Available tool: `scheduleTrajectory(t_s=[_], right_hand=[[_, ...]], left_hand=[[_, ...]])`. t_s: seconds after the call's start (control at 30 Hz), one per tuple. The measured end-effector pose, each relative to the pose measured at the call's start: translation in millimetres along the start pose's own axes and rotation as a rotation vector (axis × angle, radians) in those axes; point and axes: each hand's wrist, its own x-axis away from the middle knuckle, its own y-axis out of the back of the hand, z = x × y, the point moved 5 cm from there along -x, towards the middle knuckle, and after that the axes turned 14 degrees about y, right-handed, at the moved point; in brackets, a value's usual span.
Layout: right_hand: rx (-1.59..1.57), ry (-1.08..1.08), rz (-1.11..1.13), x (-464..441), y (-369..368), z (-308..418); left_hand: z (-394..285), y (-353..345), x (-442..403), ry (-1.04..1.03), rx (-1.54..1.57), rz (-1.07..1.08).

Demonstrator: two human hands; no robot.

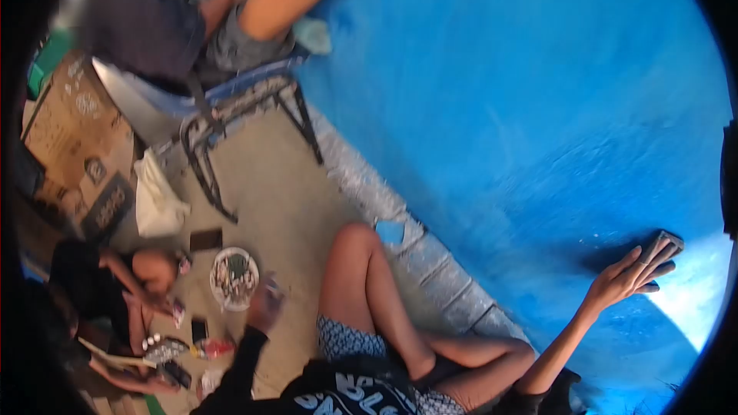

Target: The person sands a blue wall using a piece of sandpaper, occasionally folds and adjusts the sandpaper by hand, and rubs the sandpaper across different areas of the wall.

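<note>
At the lower right, my right hand point(624, 277) presses a small dark block point(670, 244) against the blue wall point(477, 92), its fingers laid over the block. My left hand point(266, 303) hangs low at the lower centre-left, beside a round white plate point(215, 283) that holds many small pieces. The left fingers are bent together and blurred; what they hold, if anything, is too small to name. My bare legs are folded on the floor between the two hands.
A person sits on a dark-framed chair point(201, 161) at the upper left. Another sits on the floor at the lower left, near a phone point(199, 330). Cardboard point(77, 119), a cream bag point(156, 200) and a brown square point(206, 240) lie around. Grey blocks point(430, 261) edge the wall.
</note>
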Motion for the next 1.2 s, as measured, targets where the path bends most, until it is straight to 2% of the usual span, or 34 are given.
scheduleTrajectory(t_s=[0.03, 0.1, 0.17, 0.2, 0.27, 0.33, 0.4, 0.43, 0.5, 0.53, 0.63, 0.73, 0.77, 0.97, 1.2], right_hand=[[0.019, -0.013, 0.001, 4, -5, 7], [0.029, -0.021, 0.014, 31, -18, 26], [0.068, 0.057, 0.215, 88, -33, 46], [0.071, 0.058, 0.218, 94, -30, 44], [0.203, 0.210, 0.319, 101, -30, 48], [0.200, 0.026, 0.347, 65, -20, 31], [0.132, -0.039, 0.188, 23, -2, 9], [0.108, -0.049, 0.114, 8, 5, -6], [0.124, -0.100, 0.111, -8, 11, -26], [0.112, -0.109, 0.102, -6, 11, -21], [0.141, -0.120, 0.156, 38, -6, 6], [0.104, -0.112, 0.258, 81, -14, 29], [0.073, -0.120, 0.268, 83, -9, 26], [0.041, -0.108, 0.250, 80, -6, 28], [0.041, -0.118, 0.226, 82, -6, 26]], left_hand=[[22, 24, -3, 0.078, 0.037, -0.062], [101, 61, -15, 0.251, -0.077, -0.173], [118, 97, -16, 0.285, -0.188, -0.136], [130, 104, -17, 0.284, -0.188, -0.132], [152, 113, -18, 0.334, -0.271, -0.152], [179, 110, -24, 0.342, -0.382, -0.154], [217, 112, -26, 0.421, -0.491, -0.160], [213, 114, -24, 0.416, -0.501, -0.159], [211, 103, -21, 0.479, -0.689, -0.065], [223, 99, -19, 0.444, -0.756, -0.039], [250, 84, -22, 0.466, -0.682, -0.092], [261, 74, -26, 0.602, -0.828, -0.102], [279, 69, -35, 0.731, -0.847, -0.052], [241, 76, -28, 0.699, -0.925, -0.094], [234, 71, -27, 0.691, -0.819, -0.111]])
